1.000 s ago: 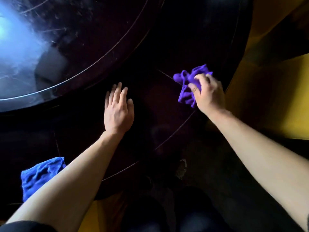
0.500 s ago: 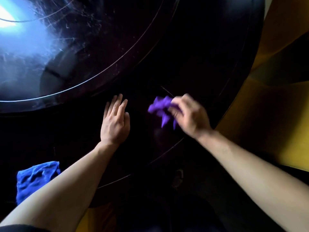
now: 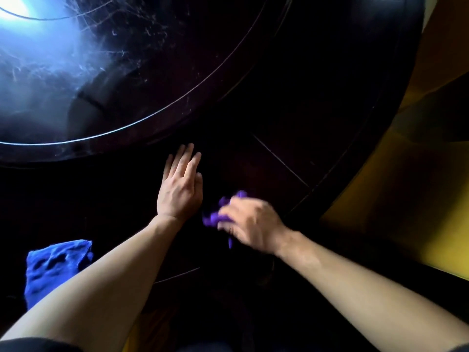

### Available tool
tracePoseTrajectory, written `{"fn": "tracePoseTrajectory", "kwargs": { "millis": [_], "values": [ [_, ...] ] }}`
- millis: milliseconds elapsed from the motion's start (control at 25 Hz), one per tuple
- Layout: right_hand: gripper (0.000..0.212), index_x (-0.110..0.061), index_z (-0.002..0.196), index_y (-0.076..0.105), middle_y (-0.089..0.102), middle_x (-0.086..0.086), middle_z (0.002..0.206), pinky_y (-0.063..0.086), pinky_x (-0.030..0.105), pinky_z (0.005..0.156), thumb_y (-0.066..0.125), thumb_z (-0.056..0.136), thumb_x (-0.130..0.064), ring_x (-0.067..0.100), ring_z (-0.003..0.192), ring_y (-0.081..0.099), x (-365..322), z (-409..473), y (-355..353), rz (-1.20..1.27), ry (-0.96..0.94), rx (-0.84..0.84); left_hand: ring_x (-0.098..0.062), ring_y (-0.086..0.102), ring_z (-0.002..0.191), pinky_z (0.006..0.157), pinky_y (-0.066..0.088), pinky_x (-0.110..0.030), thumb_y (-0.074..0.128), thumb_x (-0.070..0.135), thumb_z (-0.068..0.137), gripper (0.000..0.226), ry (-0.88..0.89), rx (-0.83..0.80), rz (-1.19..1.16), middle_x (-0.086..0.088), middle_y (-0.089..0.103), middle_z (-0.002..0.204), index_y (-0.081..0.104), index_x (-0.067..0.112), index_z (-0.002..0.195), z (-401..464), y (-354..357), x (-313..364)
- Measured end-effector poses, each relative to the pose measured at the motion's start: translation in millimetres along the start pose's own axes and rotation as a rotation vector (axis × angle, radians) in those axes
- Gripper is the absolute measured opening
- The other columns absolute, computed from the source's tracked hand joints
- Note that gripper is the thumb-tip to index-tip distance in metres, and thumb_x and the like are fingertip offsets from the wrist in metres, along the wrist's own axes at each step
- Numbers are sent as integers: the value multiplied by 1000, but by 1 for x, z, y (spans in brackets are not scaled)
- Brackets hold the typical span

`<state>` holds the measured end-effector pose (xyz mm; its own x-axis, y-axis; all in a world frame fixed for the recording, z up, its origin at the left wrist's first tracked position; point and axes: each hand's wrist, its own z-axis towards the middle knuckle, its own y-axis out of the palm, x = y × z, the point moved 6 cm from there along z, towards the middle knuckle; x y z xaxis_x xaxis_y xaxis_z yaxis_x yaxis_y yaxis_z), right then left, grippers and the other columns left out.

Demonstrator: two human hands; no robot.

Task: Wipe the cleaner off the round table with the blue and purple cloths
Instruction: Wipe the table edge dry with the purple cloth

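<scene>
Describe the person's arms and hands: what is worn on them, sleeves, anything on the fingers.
Both forearms are bare, with no gloves or watch. Dark sleeves show only at the bottom corners of the view, near the upper arms. The left hand shows no rings. The right hand is motion-blurred; a faint mark on one finger may be a ring, but it is unclear.

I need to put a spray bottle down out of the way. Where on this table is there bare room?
The table is bare on the dark band beyond the purple cloth, out to the right edge, and between the blue cloth and the inner ring. It is crowded near the front edge, where the left hand lies flat beside the right hand gripping that cloth.
</scene>
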<state>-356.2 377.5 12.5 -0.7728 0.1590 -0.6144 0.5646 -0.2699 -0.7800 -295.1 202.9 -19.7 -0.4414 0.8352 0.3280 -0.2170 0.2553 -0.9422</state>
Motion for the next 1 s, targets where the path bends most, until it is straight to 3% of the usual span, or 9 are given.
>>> {"fn": "tracePoseTrajectory", "kwargs": {
  "millis": [80, 120, 240, 320, 440, 520, 720, 800, 1000],
  "values": [
    [29, -15, 104, 70, 63, 2, 89, 55, 35, 69, 58, 100, -40, 20, 76, 64, -1, -11, -9, 103, -92, -85, -30, 28, 152, 126, 17, -47, 41, 19, 98, 49, -9, -2, -7, -14, 38, 160, 50, 5, 144, 2, 0, 1],
    [26, -13, 107, 70, 63, 2, 90, 54, 32, 71, 60, 99, -35, 17, 78, 62, 14, -3, -26, 137, -54, -1, -29, 28, 152, 126, 18, -47, 41, 19, 98, 50, -11, -9, -9, -14, 38, 160, 50, 5, 144, 4, -1, 1],
    [21, -5, 104, 69, 66, 10, 92, 47, 35, 78, 64, 96, -24, 18, 84, 60, 103, 34, -109, 16, 356, 518, -28, 26, 153, 126, 17, -47, 40, 20, 99, 50, -25, -39, -18, -12, 36, 162, 48, 6, 146, 5, -1, 3],
    [32, -3, 102, 67, 68, 18, 101, 43, 36, 84, 59, 97, -33, 30, 95, 63, 166, 57, -160, -110, 642, 752, -27, 24, 154, 127, 16, -47, 40, 20, 100, 49, -22, -50, -23, -12, 34, 162, 47, 6, 146, 1, -1, 4],
    [43, -4, 111, 66, 67, 16, 117, 39, 33, 93, 49, 98, -41, 31, 111, 60, 235, 94, -190, -121, 958, 781, -27, 23, 154, 127, 15, -47, 40, 20, 100, 49, 2, -37, -13, -13, 34, 162, 47, 5, 146, -2, -1, 2],
    [43, -9, 113, 67, 67, 13, 120, 43, 33, 92, 47, 97, -44, 31, 113, 61, 249, 127, -185, -155, 1027, 683, -27, 23, 155, 127, 16, -49, 39, 20, 100, 49, 10, -19, -2, -13, 35, 162, 47, 5, 146, 0, 0, -1],
    [32, -15, 98, 71, 67, 11, 100, 50, 40, 74, 57, 93, -43, 36, 92, 65, 155, 149, -96, -289, 598, 369, -30, 27, 153, 125, 20, -52, 39, 20, 99, 50, 23, 8, 13, -16, 38, 160, 48, 4, 145, 2, 4, 1],
    [27, -19, 93, 73, 67, 8, 90, 52, 38, 66, 62, 91, -44, 32, 81, 67, 89, 119, -54, -197, 369, 257, -32, 30, 152, 124, 20, -53, 39, 20, 96, 52, 35, 5, -5, -17, 39, 159, 50, 3, 144, 3, 3, 0],
    [24, -24, 100, 74, 67, -2, 93, 56, 34, 68, 65, 92, -45, 18, 81, 67, -3, 30, 0, 49, -89, -161, -35, 35, 149, 122, 26, -55, 37, 13, 96, 50, 58, 45, -10, -19, 43, 156, 53, 1, 142, 5, 5, -2]
  ]
}}
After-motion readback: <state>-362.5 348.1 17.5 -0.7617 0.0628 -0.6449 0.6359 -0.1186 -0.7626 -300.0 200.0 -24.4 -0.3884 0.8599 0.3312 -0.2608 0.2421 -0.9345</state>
